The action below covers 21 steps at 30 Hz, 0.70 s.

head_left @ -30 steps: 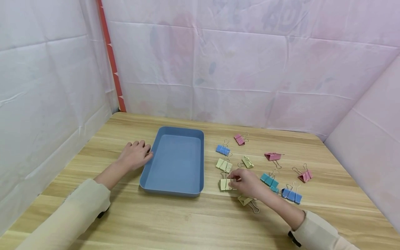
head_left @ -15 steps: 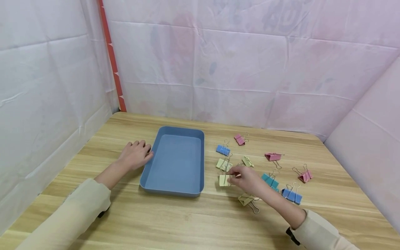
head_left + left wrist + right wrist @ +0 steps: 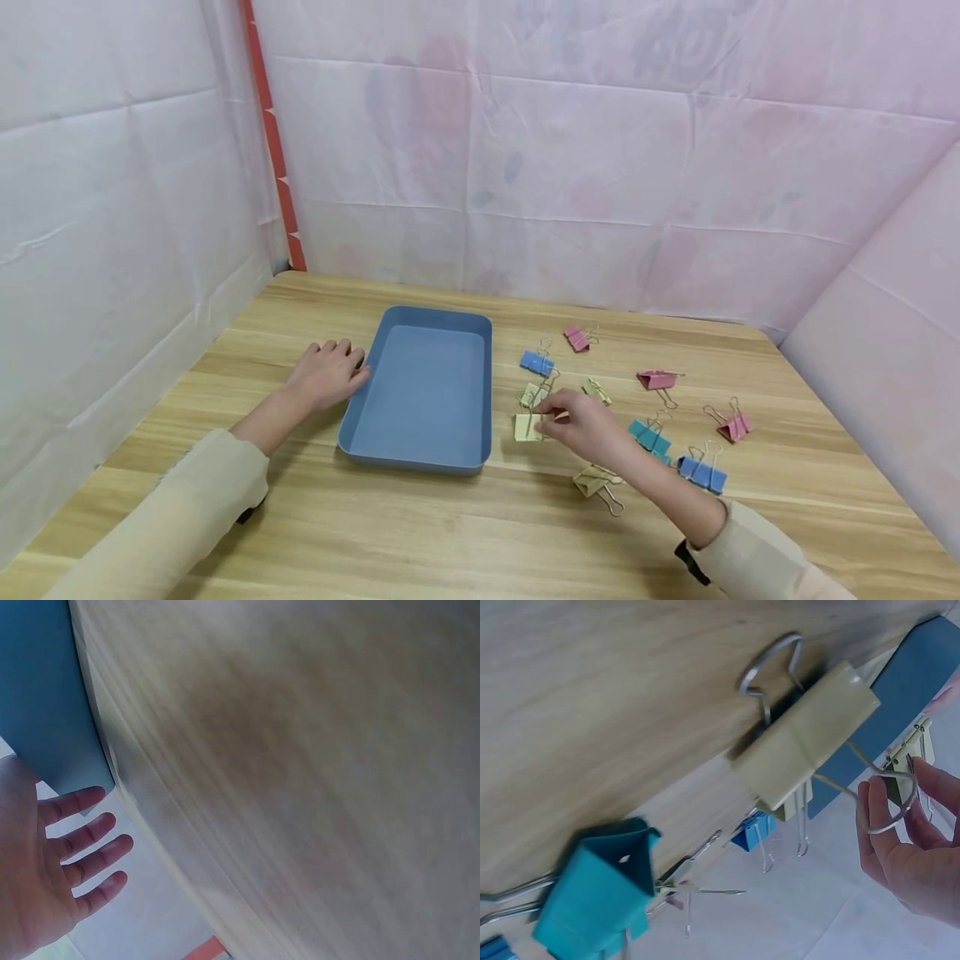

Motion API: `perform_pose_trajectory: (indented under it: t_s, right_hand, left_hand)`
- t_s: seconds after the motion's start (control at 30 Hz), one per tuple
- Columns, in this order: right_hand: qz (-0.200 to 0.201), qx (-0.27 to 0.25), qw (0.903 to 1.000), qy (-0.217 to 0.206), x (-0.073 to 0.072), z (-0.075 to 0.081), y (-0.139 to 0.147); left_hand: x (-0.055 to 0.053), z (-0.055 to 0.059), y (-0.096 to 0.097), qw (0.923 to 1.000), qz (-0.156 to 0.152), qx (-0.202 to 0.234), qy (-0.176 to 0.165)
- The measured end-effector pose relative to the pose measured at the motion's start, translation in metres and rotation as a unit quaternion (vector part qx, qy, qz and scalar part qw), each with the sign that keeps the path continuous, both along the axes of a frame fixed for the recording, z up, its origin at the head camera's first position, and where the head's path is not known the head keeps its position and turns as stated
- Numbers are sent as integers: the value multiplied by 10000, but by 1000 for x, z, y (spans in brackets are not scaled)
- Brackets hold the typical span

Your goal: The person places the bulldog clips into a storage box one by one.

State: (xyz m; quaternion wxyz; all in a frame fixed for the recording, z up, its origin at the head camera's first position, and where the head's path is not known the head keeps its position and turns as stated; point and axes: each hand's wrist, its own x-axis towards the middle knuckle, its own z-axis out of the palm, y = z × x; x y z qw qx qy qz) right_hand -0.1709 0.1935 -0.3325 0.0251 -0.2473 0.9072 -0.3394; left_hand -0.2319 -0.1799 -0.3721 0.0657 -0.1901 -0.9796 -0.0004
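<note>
My right hand (image 3: 588, 425) pinches a pale yellow binder clip (image 3: 527, 427) by its wire handle, thumb against fingers. In the right wrist view that yellow clip (image 3: 924, 739) shows beyond the fingertips. It appears held a little over the table, right of the blue tray (image 3: 423, 392). My left hand (image 3: 326, 375) lies at the tray's left side, its thumb at the rim and its fingers loosely extended. Behind the held clip is another yellow clip (image 3: 532, 393), partly hidden. Near my right wrist lies a further yellow clip (image 3: 591, 482), large in the right wrist view.
Right of the tray lie a blue clip (image 3: 536, 362), a small yellow clip (image 3: 597, 390), teal clips (image 3: 647, 437) and another blue clip (image 3: 703, 473). Pink clips (image 3: 657, 380) are scattered farther back and right. White sheeting (image 3: 480, 150) encloses the wooden table (image 3: 450, 542).
My right hand has moved left and slightly away from me, carrying the pinched yellow binder clip towards the tray. The left hand stays by the tray's side.
</note>
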Motion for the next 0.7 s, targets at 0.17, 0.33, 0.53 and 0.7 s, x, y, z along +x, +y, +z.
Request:
perform_pose_trajectory:
  t_s: [0.17,0.33,0.53,0.7]
  right_hand:
    - [69,23,9997,217,-1,2,-8]
    - [61,-46,9999,138,-2,5,-15]
    - [159,-126,9996,173,-3,8,-24]
    - [111,-108,9997,209,-1,10,-32]
  left_hand:
    - [0,-1,1,10000,8,0,-9]
    - [0,-1,1,10000,9,-3,-26]
    - [0,-1,1,10000,23,-6,-26]
    - [0,-1,2,10000,25,-11,-14]
